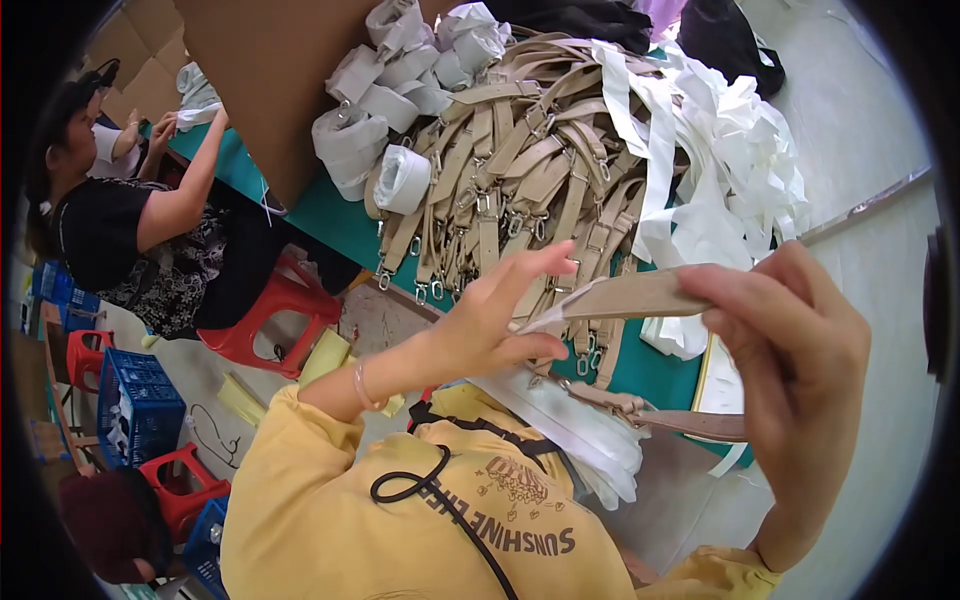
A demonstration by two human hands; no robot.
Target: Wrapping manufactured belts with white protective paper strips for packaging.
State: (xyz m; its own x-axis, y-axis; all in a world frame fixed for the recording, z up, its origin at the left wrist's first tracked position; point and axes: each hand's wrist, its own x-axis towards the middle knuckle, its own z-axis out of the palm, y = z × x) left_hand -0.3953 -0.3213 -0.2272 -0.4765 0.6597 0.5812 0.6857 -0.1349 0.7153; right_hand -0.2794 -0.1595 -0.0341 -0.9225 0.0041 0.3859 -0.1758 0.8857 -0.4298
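My right hand [790, 340] pinches a beige strap [630, 297] between thumb and fingertips, holding it up before me. At the strap's other end, a thin white wrapping strip [545, 318] runs toward my left hand [490, 320]. That hand has its fingers spread and thumb apart, with the palm by the strip; whether it touches the strip is hard to see. Below, another length of beige strap with a buckle [625, 402] hangs near my lap. Beyond my hands lies a heap of beige straps [510, 170] with metal clips and buckles.
White rolls [403, 180] are stacked left of the heap, beside a cardboard sheet [265, 90]. Loose white strips [730, 150] pile up at right on the green table [650, 355]. A co-worker [130, 220] sits at left by a red stool [275, 325]. Blue crates [140, 405] stand on the floor.
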